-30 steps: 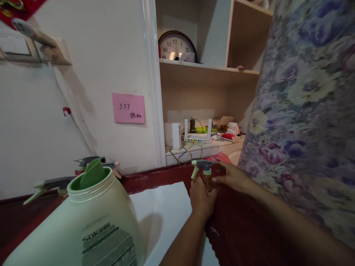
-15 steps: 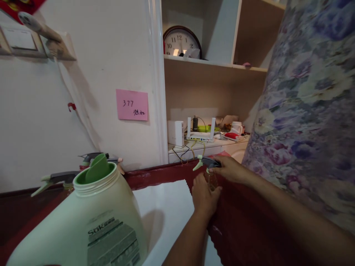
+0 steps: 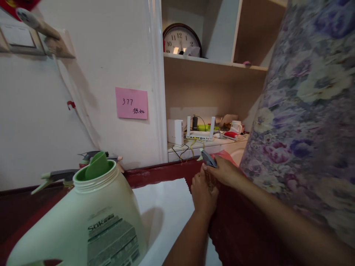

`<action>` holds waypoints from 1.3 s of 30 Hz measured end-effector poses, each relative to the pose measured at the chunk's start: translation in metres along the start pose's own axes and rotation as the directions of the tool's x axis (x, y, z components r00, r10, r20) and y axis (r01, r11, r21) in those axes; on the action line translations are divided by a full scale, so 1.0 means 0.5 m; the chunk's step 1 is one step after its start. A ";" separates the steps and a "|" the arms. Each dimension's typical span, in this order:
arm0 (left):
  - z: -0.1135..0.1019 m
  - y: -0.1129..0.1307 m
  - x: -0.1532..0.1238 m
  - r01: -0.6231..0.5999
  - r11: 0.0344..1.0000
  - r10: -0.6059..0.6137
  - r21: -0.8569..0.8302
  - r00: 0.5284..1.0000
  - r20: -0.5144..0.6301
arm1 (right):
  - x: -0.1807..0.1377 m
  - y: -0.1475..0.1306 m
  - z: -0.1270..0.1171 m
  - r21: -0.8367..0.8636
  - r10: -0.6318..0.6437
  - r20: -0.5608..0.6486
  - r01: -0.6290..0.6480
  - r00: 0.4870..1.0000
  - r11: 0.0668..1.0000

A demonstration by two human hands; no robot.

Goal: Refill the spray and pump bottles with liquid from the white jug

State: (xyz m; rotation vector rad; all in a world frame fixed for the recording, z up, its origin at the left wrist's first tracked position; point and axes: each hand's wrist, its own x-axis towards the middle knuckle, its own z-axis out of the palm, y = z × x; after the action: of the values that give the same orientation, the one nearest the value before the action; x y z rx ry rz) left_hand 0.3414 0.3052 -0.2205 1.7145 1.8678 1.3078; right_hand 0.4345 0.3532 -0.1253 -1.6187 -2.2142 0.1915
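Observation:
My left hand is wrapped round the body of a small clear spray bottle standing at the far edge of a dark red table. My right hand is closed over the bottle's grey trigger head, which is turned at an angle; its pale green trigger tip shows just left of the fingers. Most of the bottle is hidden by both hands.
A large white jug with an open green mouth stands close at the lower left. Two more spray bottles sit behind it by the wall. A white sheet lies on the table. Shelves hold a clock and a router.
My right hand has turned the grey trigger head round on the bottle, so the green trigger now points away. The left hand has kept its hold.

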 end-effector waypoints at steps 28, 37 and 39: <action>0.009 -0.003 0.007 -0.081 0.996 0.080 -0.031 0.996 -0.041 | 0.052 0.030 -0.110 -0.417 -0.709 0.235 0.728 0.665 0.545; -0.020 0.050 0.059 -0.013 0.999 0.005 -0.043 0.984 -0.180 | 0.054 0.026 -0.119 -0.435 -0.719 0.244 0.736 0.651 0.519; -0.022 0.057 0.071 -0.011 0.999 0.005 -0.033 0.985 -0.173 | 0.054 0.024 -0.123 -0.422 -0.728 0.245 0.746 0.641 0.515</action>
State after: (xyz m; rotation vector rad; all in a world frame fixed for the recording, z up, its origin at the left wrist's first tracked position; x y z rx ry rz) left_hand 0.3427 0.3291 -0.1801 1.6393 1.9205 1.5265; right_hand 0.4618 0.3753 -0.0670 -0.6616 -2.9212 -0.6473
